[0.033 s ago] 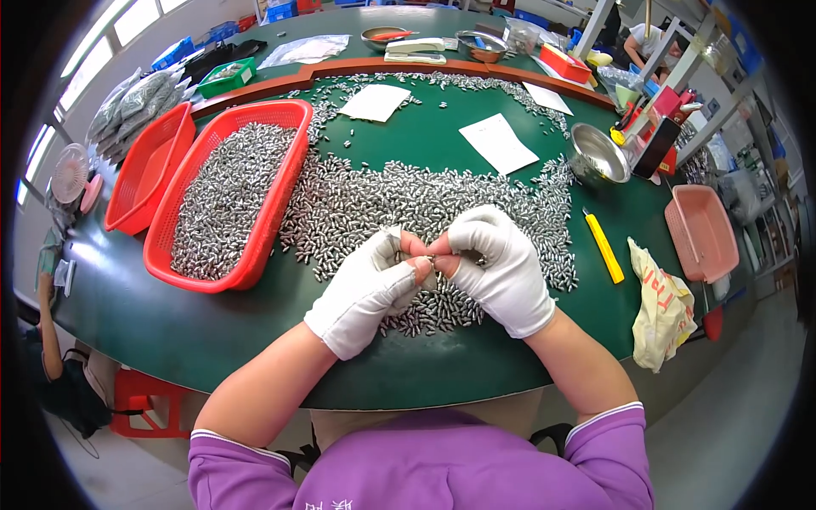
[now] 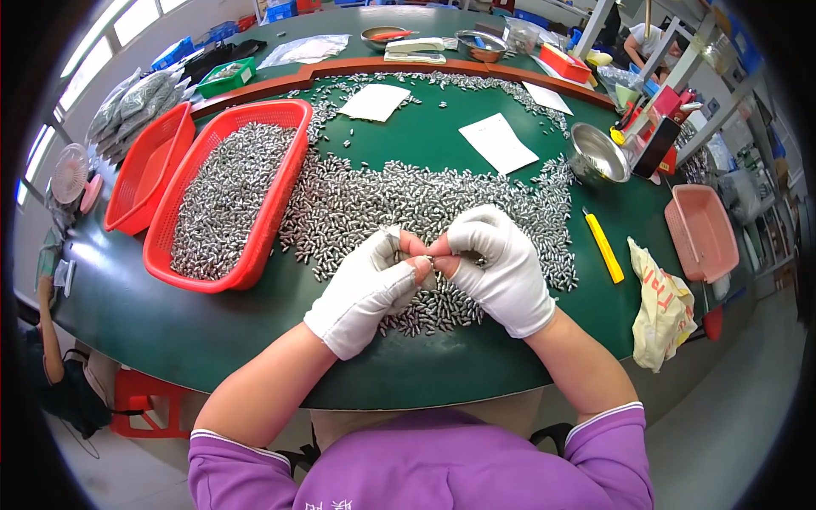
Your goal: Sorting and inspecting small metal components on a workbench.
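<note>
My left hand (image 2: 370, 285) and my right hand (image 2: 501, 268) meet over a heap of small silvery metal parts (image 2: 382, 200). Both wear white gloves that leave the thumb and index fingertips bare. The fingertips are pinched together and touch those of the other hand. Whatever sits between them is too small and covered to name, though a dark speck shows there. To the left, a red plastic basket (image 2: 302, 161) is filled with the same kind of metal parts (image 2: 229, 204).
Right of the heap lie a yellow-handled cutter (image 2: 603, 248), a steel bowl (image 2: 599, 153), a pink basket (image 2: 702, 234) and a crumpled yellow bag (image 2: 660, 310). Paper sheets (image 2: 499, 143) rest beyond the heap. A second red basket (image 2: 153, 170) and a small fan (image 2: 73, 174) stand at left.
</note>
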Tool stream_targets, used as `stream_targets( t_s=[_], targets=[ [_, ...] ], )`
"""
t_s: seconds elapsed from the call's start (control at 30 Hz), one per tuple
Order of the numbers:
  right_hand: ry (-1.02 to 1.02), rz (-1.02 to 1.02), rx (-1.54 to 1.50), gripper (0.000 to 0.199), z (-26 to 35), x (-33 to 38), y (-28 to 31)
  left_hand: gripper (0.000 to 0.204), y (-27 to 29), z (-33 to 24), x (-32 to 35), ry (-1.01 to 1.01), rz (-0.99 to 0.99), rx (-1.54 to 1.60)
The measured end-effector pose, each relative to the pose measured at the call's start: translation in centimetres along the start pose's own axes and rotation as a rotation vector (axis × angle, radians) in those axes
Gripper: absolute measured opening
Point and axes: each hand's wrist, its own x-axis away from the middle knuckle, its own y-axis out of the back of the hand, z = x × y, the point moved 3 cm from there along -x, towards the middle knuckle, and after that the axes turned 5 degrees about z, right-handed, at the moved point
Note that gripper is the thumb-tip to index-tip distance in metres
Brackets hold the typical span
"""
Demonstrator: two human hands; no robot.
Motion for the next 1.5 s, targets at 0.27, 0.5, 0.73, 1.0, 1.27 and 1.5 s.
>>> stream_targets(
  t_s=[0.27,0.5,0.73,1.0,1.27,1.5],
  targets=[
    [0.082,0.026,0.106,0.017,0.1,-0.1,0.1,0.02,-0.3,-0.5,0.1,-0.009,-0.093,-0.113],
    [0.036,0.036,0.044,0.012,-0.2,0.0,0.1,0.019,-0.2,-0.4,0.0,0.011,-0.106,-0.182],
    [0.025,0.076,0.035,0.01,-0.3,0.0,0.3,0.018,-0.1,-0.3,0.0,0.04,-0.085,-0.173],
    [-0.253,0.168,-0.224,0.01,-0.7,0.4,0.1,0.019,0.1,0.2,-0.1,0.067,-0.013,-0.055],
    [-0.17,0.069,-0.172,0.011,-0.9,0.1,0.2,0.022,-0.2,0.0,-0.2,0.078,0.018,0.026],
    [0.074,-0.009,0.08,0.015,0.3,-0.2,0.4,0.022,0.0,0.1,-0.3,0.037,0.007,0.046]
  ],
)
